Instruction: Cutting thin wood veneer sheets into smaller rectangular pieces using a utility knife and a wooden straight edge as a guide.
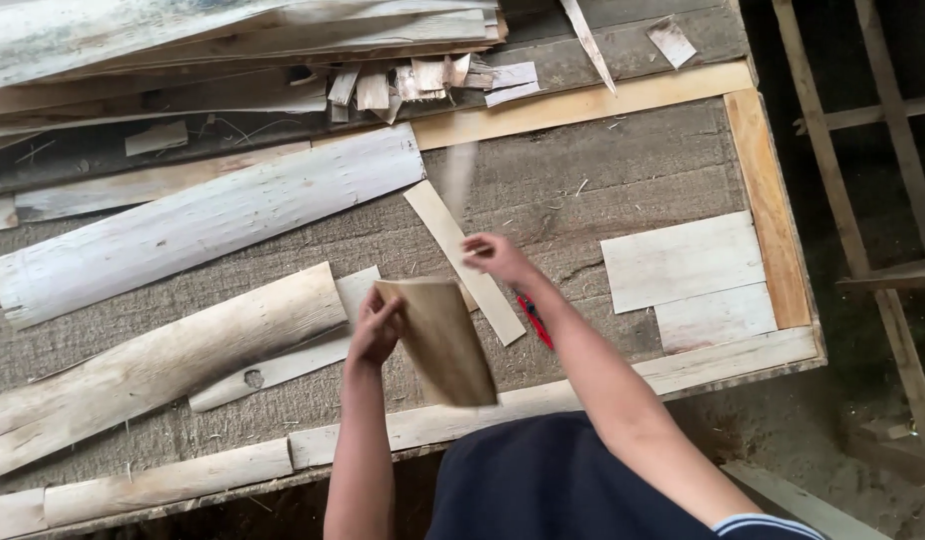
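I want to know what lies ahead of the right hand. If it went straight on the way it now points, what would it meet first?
The right hand points up and to the left, over the narrow pale strip. Going on, it would probably meet the blurred thin strip just beyond it first, then the long pale veneer sheet. Heights are unclear.

Both forearms are bare, the left hand [376,327] and right hand [495,256] without gloves or rings; a dark navy garment [543,480] covers the lap, and a navy sleeve hem with a white stripe [773,526] shows at near right
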